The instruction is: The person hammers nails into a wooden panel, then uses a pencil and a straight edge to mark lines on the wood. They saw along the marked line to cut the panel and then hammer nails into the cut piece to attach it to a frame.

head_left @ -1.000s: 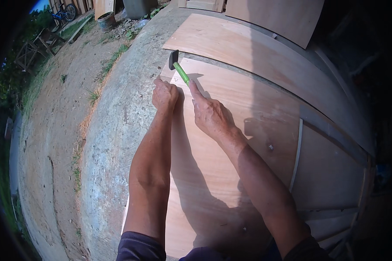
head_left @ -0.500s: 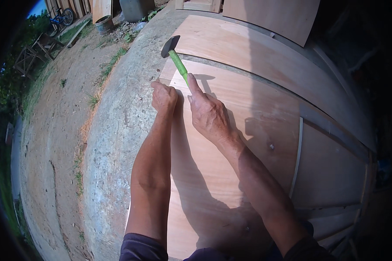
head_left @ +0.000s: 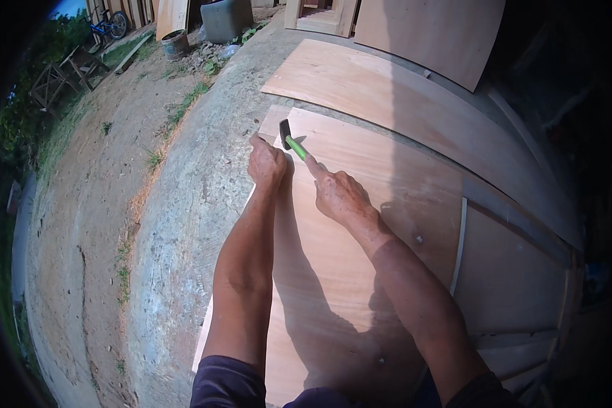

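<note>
While the right hand (head_left: 344, 197) grips the green handle of the hammer (head_left: 295, 147), the left hand (head_left: 268, 164) sits at the left edge of the near board (head_left: 340, 238). The right fingers are wrapped tight, with one digit stretched along the handle. The left fingers are curled in, but I cannot tell if they pinch a small thing, like a nail, or just press on the edge.

The hammer is over the far left corner of the near board. Its dark head is very low, close to its own shadow, and I cannot tell if it touches the wood. The near board lies flat in front of the person, part in sun and part in shade. A thin strip of wood (head_left: 272, 121) shows past its far left corner.

The far board (head_left: 360, 75) lies past it, with a small gap between the two. On the right is a panel (head_left: 510, 265) in the shade. On the left is the gray ground (head_left: 177, 224), with a bucket (head_left: 175, 45) far off.

The step in hand looks like knocking at that corner with small taps. I think the next move calls for a straight, soft hit, with the near board held still and the left fingers well clear of the hammer.
</note>
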The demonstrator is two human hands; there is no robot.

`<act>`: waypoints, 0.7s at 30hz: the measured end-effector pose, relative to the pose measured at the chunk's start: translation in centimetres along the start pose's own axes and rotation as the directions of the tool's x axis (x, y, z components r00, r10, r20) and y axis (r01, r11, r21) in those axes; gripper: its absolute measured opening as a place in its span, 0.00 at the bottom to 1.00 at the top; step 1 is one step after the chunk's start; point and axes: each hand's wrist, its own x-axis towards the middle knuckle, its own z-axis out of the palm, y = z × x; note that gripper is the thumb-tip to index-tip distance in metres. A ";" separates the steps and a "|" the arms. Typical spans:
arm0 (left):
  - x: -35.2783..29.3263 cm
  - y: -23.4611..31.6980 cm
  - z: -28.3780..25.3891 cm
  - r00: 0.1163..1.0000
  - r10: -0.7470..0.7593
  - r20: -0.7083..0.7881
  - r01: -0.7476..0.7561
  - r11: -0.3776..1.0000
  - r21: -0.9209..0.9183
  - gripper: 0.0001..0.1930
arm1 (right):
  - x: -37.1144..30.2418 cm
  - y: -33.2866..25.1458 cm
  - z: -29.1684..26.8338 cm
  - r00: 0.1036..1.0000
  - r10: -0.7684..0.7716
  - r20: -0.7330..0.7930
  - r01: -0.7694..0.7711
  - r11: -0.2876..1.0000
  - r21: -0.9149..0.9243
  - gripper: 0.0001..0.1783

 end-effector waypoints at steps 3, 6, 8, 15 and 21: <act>-1.2 -1.1 -0.3 0.926 0.370 -0.079 -0.348 0.915 0.207 0.28 | -4.4 1.2 1.7 0.995 0.069 -0.076 -0.058 0.990 0.129 0.36; -4.8 -1.5 -1.8 0.909 0.409 0.084 -0.412 0.847 0.336 0.34 | -8.5 3.5 4.6 0.980 0.096 -0.173 -0.049 0.965 0.258 0.36; -7.3 -1.8 -2.4 0.892 0.445 0.079 -0.446 0.838 0.314 0.35 | -11.0 4.9 5.2 0.962 0.132 -0.239 -0.051 0.946 0.319 0.34; -15.0 -1.0 -2.3 0.835 0.529 0.152 -0.550 0.790 0.270 0.34 | -21.1 10.4 5.5 0.964 0.232 -0.128 -0.186 0.937 0.294 0.32; -15.9 -4.3 -4.0 0.884 0.440 0.160 -0.463 0.777 0.426 0.33 | -26.3 6.6 6.4 0.907 -0.406 0.108 0.327 0.519 -0.790 0.17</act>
